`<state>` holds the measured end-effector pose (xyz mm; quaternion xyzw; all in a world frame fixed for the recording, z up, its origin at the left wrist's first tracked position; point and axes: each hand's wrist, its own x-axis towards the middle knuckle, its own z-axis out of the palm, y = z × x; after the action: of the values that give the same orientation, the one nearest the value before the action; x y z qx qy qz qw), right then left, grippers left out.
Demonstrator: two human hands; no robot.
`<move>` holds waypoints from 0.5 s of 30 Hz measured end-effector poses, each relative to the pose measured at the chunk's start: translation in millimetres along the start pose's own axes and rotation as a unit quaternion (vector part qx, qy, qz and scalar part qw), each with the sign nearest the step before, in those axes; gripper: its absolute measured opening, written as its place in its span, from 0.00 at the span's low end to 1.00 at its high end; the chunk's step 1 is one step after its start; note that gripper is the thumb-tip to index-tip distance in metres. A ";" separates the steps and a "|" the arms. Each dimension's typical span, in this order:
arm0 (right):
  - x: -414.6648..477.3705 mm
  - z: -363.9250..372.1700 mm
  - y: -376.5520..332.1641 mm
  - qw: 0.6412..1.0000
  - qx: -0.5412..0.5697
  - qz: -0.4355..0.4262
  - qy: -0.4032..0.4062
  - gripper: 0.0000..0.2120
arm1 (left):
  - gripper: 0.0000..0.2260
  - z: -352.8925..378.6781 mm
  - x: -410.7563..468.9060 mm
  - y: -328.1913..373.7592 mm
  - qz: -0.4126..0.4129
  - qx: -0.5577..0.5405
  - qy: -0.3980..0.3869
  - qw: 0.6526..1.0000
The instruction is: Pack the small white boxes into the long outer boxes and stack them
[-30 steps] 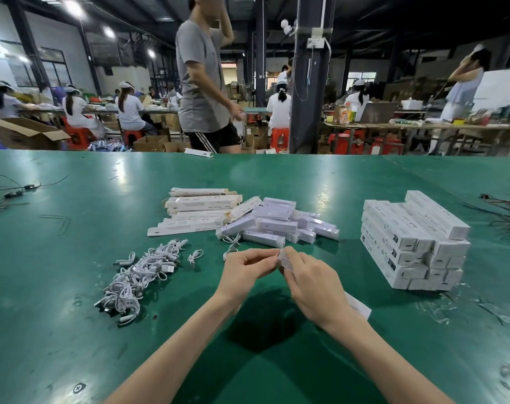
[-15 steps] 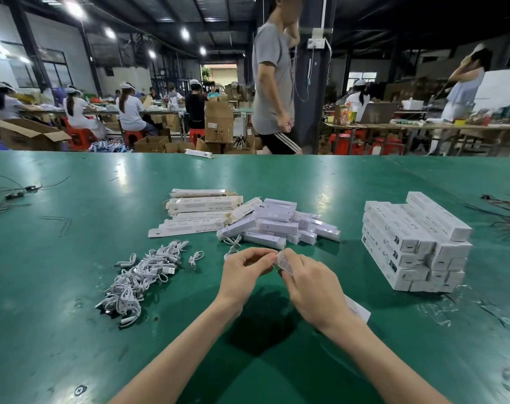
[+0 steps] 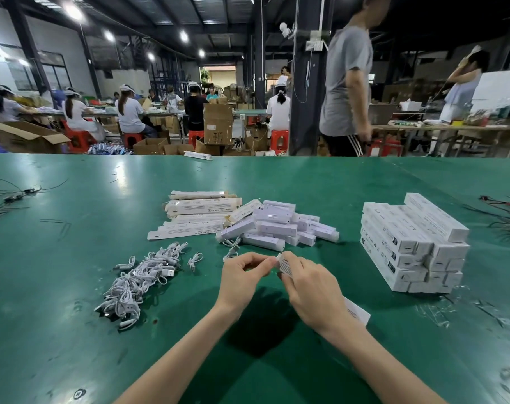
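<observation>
Green table [image 3: 277, 176], open middle: left hand [image 3: 242, 277], right hand [image 3: 313, 290], both pinching long outer box [image 3: 286, 266].

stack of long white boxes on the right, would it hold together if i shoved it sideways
Probably not as one block: the stack is loose boxes with uneven ends, nothing visibly binding them, so layers would likely shear. The lone top box would probably slide off first. The glossy green table suggests the bottom row may skid rather than tip.
</observation>
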<state>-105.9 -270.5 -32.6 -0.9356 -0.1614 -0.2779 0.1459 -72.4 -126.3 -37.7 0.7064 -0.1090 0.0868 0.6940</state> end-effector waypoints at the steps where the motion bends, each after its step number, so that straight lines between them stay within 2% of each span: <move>1: 0.1 0.1 0.0 1.000 -0.004 0.002 -0.001 0.12 | 0.08 0.4 -0.7 0.2 0.000 -0.008 -0.001 1.000; 10: 1.3 1.3 2.6 1.000 0.006 0.007 -0.004 0.15 | 0.09 2.3 -0.6 1.1 -0.010 -0.043 -0.004 0.999; 15: 2.1 -1.9 -1.7 1.000 0.021 0.006 0.010 0.16 | 0.07 -0.5 2.8 1.6 -0.063 -0.103 -0.011 0.993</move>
<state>-105.8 -269.1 -29.5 -0.9307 -0.1601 -0.2826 0.1683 -70.1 -125.9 -35.4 0.6374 -0.0805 0.0238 0.7660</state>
